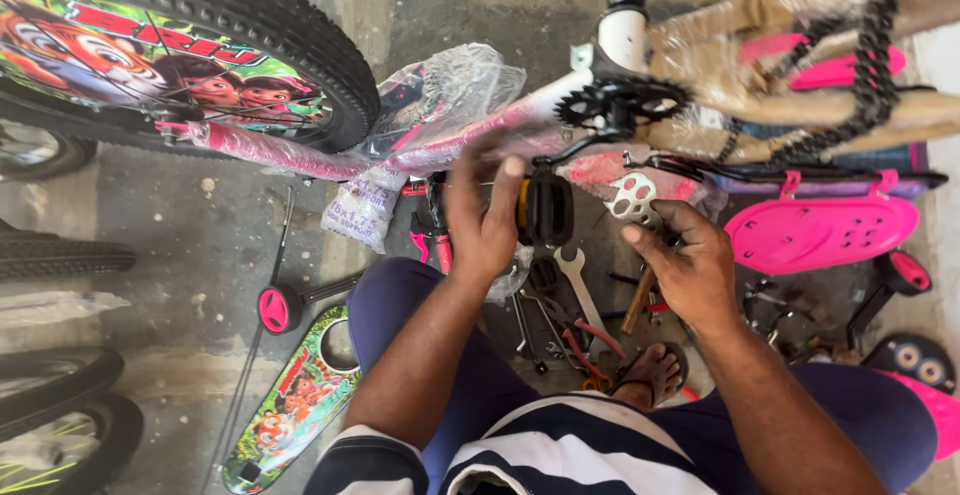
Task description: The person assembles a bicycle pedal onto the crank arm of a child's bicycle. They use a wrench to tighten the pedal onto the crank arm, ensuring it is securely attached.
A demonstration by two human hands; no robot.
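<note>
A small pink bicycle frame [300, 153], partly wrapped in clear plastic, lies across the floor with its black tyre [300, 30] at the upper left. My left hand [485, 217] is flat against a black pedal [548, 209] on the crank below the black chainring [618, 105]; its fingers look blurred. My right hand [685, 260] is beside the pedal, fingers curled around a small metal part that is mostly hidden. A loose black chain [868, 50] hangs over the wrapped frame parts at the upper right.
Spanners and pliers [572, 315] lie on the concrete floor between my knees. A pink chain guard [820, 233], a pink training wheel [275, 308], a printed panel [290, 405] and other tyres [65, 410] at the left surround me.
</note>
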